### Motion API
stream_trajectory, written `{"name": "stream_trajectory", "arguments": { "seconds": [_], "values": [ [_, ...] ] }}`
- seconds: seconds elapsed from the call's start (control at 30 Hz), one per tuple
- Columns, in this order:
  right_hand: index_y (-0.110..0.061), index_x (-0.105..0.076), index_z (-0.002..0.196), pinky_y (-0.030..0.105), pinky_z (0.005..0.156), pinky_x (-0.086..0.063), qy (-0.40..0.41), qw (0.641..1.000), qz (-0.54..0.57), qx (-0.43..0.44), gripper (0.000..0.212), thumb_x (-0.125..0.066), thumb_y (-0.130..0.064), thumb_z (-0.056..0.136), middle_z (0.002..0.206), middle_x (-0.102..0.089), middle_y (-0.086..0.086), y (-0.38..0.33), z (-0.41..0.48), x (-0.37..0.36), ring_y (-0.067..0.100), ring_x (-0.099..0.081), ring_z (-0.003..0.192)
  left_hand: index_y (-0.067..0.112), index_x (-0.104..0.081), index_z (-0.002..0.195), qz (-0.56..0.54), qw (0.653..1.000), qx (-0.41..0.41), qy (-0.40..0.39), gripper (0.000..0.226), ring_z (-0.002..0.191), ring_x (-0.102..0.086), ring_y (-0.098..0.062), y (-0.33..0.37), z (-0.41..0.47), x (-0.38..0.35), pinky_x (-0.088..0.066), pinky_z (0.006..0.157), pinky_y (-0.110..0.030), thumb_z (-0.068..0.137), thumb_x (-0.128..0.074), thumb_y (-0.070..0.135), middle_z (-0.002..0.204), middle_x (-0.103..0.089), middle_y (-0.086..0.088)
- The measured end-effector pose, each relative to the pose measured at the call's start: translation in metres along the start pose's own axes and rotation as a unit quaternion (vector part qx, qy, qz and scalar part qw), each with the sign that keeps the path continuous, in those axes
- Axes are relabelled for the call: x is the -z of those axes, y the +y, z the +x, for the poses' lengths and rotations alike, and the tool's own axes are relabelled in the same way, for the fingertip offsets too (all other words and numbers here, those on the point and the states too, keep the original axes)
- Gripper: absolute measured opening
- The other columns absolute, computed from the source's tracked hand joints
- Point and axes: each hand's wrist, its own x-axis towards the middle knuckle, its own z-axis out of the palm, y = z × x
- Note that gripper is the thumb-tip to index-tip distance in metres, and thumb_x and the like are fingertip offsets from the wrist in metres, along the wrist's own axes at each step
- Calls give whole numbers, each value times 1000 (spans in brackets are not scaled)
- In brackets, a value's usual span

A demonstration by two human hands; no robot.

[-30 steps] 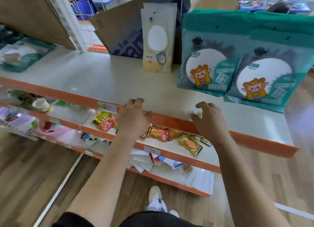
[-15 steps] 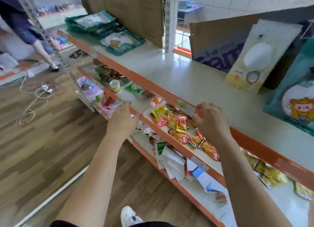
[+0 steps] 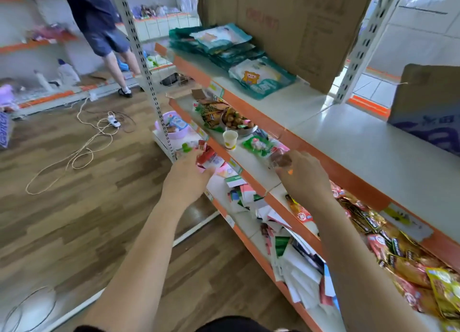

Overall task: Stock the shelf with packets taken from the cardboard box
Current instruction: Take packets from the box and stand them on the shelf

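**Packets and box.** A stack of teal packets (image 3: pixel 224 45) lies flat at the far end of the top shelf (image 3: pixel 348 137). One more teal packet with a cartoon animal (image 3: pixel 261 79) lies just beside the stack, nearer the camera. The cardboard box (image 3: pixel 428 103), printed in blue, stands on the same shelf at the right edge of the view, well apart from the packets. A large cardboard sheet (image 3: pixel 286 28) stands upright behind the packets.

**Hands.** Both arms reach forward at the level of the middle shelf (image 3: pixel 251 162).
- The left hand (image 3: pixel 185 180) is over some red packets (image 3: pixel 205 155) at the shelf end. Its fingers point away and are hidden, so its grip cannot be told.
- The right hand (image 3: pixel 305 180) is at the orange front edge of the top shelf, fingers curled. A blurred brown shape sits at its fingertips, and whether it is pinched cannot be told.

**Surroundings.**
- The middle shelf carries a bowl of brown snacks (image 3: pixel 236 121), a paper cup (image 3: pixel 230 139), a green packet (image 3: pixel 257 145) and, to the right, a heap of snack packets (image 3: pixel 398 252).
- Loose cards (image 3: pixel 293 264) lie on the shelf below.
- A cord (image 3: pixel 87 142) lies coiled on the wooden floor (image 3: pixel 87 219).
- A second person (image 3: pixel 104 33) stands beyond it.
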Motion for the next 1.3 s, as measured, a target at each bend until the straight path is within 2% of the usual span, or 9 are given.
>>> {"name": "stream_trajectory", "arguments": {
  "seconds": [0.17,0.37,0.57,0.77,0.87,0.93,1.07,1.17,1.3],
  "values": [
    [-15,-54,124,43,93,-44,-28,1000,-2,12,38,-50,-32,91,122,-56,7,-33,45,-27,27,-48,113,20,-48,131,-28,999,13,15,46,108,-53,-22,-24,40,15,-45,91,-36,90,-58,37,121,-56,-4],
    [-16,-55,125,36,92,-40,-15,1000,2,27,36,-51,-32,92,124,-56,5,-53,117,-56,26,-48,116,21,-49,131,-23,999,27,9,45,112,-54,-22,-48,108,9,-44,91,-35,90,-59,34,129,-53,-3],
    [-15,-59,114,34,78,-40,-9,998,58,27,29,-53,-26,89,113,-60,6,-73,218,-74,26,-52,105,21,-49,132,3,1000,30,6,45,112,-54,-22,-46,206,15,-44,92,-33,90,-59,34,129,-54,-4],
    [-12,-60,115,27,76,-34,-29,993,110,23,28,-49,-25,92,113,-60,6,-93,302,-79,22,-52,103,22,-48,133,8,999,29,16,46,112,-54,-19,-35,285,23,-44,94,-33,90,-57,36,132,-54,-1],
    [-15,-60,117,26,79,-36,-23,986,164,14,29,-53,-26,92,116,-61,2,-100,329,-82,16,-53,103,23,-50,131,-6,999,38,18,45,106,-55,-16,-35,314,26,-43,90,-30,89,-59,35,131,-55,-1],
    [-15,-58,121,28,88,-40,-10,984,179,16,32,-54,-26,91,121,-60,0,-104,346,-85,16,-54,110,24,-51,130,-14,999,39,22,43,101,-54,-13,-34,333,28,-42,87,-27,89,-60,33,131,-54,-1],
    [-15,-56,122,32,95,-43,18,978,208,3,32,-55,-24,91,120,-60,0,-114,387,-93,17,-54,112,24,-54,127,-8,1000,14,27,39,115,-52,-18,-36,379,35,-43,94,-35,89,-59,31,126,-56,0],
    [-11,-54,123,25,88,-38,15,974,226,-15,33,-56,-21,91,119,-59,5,-121,423,-99,18,-54,110,20,-55,124,-21,999,-16,22,38,114,-54,-18,-37,423,39,-44,97,-41,88,-60,31,123,-58,0],
    [-13,-49,128,24,83,-37,36,961,269,-57,37,-56,-23,93,119,-57,2,-134,474,-107,12,-50,100,18,-52,128,-32,997,-62,32,41,119,-50,-16,-35,497,46,-45,97,-43,90,-60,30,128,-54,2]
  ]
}}
